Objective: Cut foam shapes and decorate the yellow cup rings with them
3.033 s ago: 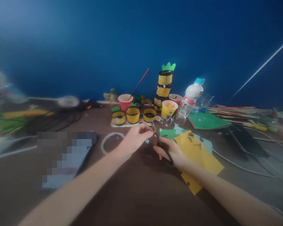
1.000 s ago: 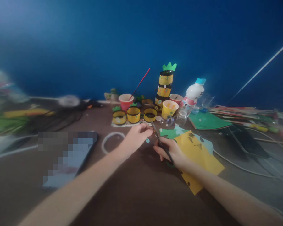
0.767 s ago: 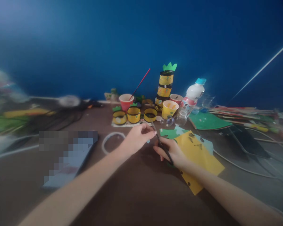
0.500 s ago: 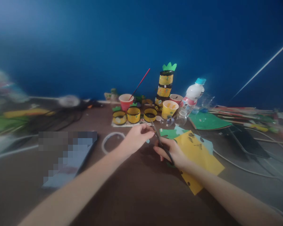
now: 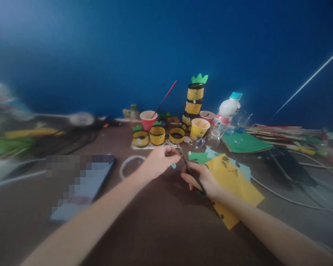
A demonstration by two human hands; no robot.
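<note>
My right hand [image 5: 201,178] grips a pair of scissors [image 5: 184,159], fingers in the dark handles, with the blades pointing up and away toward the left. Just left of the blades, my left hand [image 5: 159,162] is closed in a pinch. Whatever its fingertips hold is too small to make out. A small light-blue paper disc [image 5: 174,166] lies on the table under the left fingertips. Beside and under my right wrist is a yellow sheet [image 5: 233,188] with dark spots, overlapping light-blue paper [image 5: 242,170] and green paper [image 5: 197,157].
Yellow rings with black rims [image 5: 157,135] stand ahead, before a red cup [image 5: 149,120] holding a brush. Behind are a stacked yellow-black tower [image 5: 194,98], a yellow cup [image 5: 199,130] and a tilted bottle [image 5: 229,109]. A white ring [image 5: 122,168] and a partly blurred-out phone-like slab [image 5: 100,179] lie left.
Both hands stay in nearly the same place. The scissors and the left fingertips have shifted only very slightly.
</note>
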